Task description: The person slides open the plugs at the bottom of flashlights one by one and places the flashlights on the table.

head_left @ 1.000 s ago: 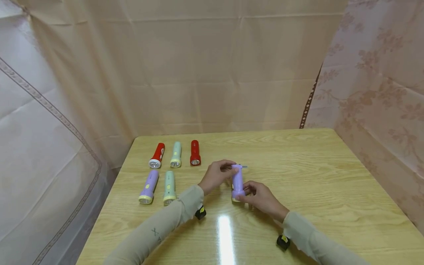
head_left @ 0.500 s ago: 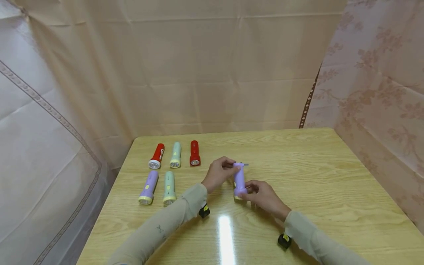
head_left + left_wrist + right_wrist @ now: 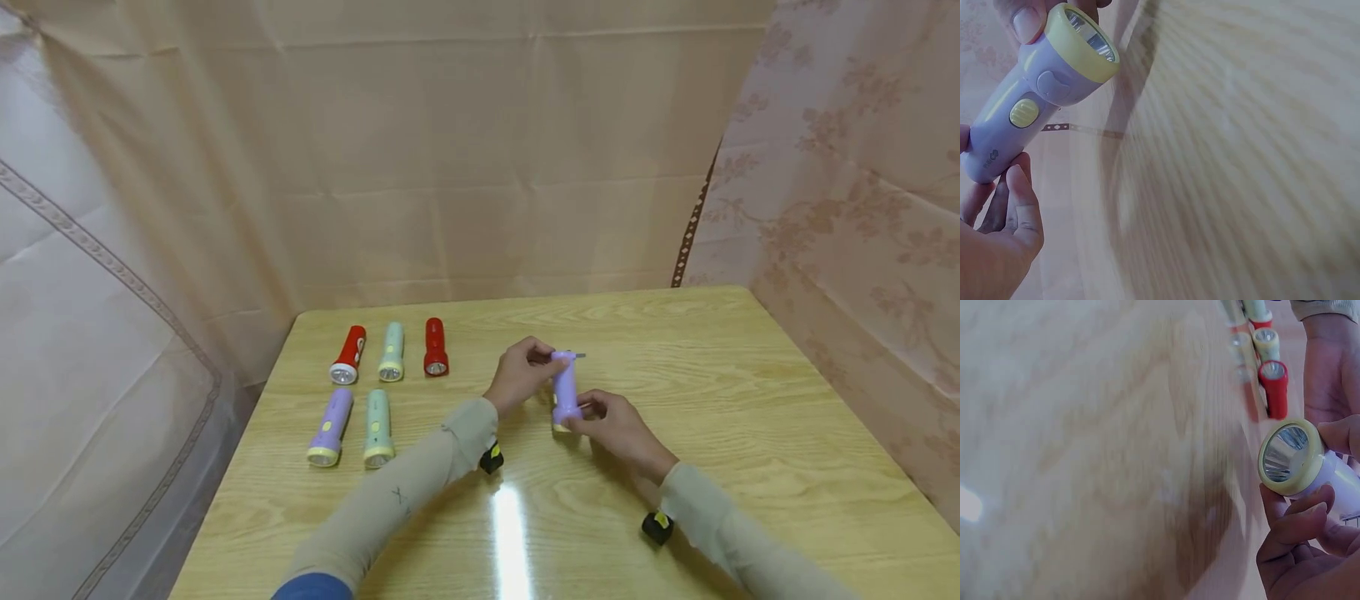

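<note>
Purple flashlight (image 3: pixel 566 385) held up over the wooden table (image 3: pixel 750 417)

The flashlight is a bit right of the table's middle, its yellow front end facing the table's near edge. The left hand (image 3: pixel 521 373) has bent fingers and pinches the back end, where metal prongs (image 3: pixel 581 356) poke out toward the table's right side. The right hand (image 3: pixel 624 427) has its thumb and fingers bent around the front end. Both hands are spread just enough to fit the flashlight. The left wrist view shows a yellow button (image 3: pixel 1024 113) on its side.

Five more flashlights lie on the table's left part, in two rows. Closer to the far edge are a red one with a white rim (image 3: pixel 348 350), a light green one (image 3: pixel 392 348) and an all-red one (image 3: pixel 435 343). Closer to the near edge are another purple one (image 3: pixel 332 423) and another green one (image 3: pixel 378 423).

Tan sleeves (image 3: pixel 397 492) cover both arms. A tan cloth (image 3: pixel 450 167) hangs behind the table's far edge.
</note>
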Demonstrator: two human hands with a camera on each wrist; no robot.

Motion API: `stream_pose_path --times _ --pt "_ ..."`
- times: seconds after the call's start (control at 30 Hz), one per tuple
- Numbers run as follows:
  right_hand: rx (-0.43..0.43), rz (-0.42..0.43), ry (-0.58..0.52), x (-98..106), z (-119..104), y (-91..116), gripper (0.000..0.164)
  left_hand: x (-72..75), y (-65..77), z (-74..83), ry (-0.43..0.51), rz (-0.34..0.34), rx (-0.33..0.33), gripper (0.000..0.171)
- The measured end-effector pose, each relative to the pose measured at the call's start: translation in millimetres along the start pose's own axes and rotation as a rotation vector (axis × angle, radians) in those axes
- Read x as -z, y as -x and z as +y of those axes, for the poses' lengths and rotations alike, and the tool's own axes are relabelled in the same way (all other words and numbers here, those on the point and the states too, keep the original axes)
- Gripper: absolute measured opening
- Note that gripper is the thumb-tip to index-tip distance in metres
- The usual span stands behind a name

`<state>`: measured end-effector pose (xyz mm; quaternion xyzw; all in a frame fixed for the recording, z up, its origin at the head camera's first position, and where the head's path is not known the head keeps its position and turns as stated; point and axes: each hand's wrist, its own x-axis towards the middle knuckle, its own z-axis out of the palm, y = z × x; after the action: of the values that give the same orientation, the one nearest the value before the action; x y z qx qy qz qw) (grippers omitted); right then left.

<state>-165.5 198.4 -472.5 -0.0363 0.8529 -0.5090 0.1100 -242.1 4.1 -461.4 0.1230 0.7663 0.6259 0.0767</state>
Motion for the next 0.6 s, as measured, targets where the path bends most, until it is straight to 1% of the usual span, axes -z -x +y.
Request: stream_pose_path --times 0.13,0.27,0.43,0.5,0.6 --pt "-0.003 0.018 0.028 12.0 2.4 0.4 0.048 -13.0 -10.1 2.8 -0.011 0.003 -0.019 0.026" --pt "0.001 0.039 0.052 21.1 7.3 1.2 0.048 -22.2 -17.8 3.5 -0.040 0.004 -0.016 0.026" --pt "-0.007 0.062 0.068 31.7 14.1 0.3 0.048 -32.2 -25.4 3.4 0.010 -0.023 -0.004 0.026" --pt "-0.021 0.066 0.064 35.9 16.2 -0.7 0.050 -36.3 -28.4 3.6 0.023 -0.023 -0.005 0.027" --pt "-0.046 0.063 0.049 41.3 19.6 -2.5 0.053 -42.1 -33.0 3.4 0.013 -0.012 -0.006 0.026"
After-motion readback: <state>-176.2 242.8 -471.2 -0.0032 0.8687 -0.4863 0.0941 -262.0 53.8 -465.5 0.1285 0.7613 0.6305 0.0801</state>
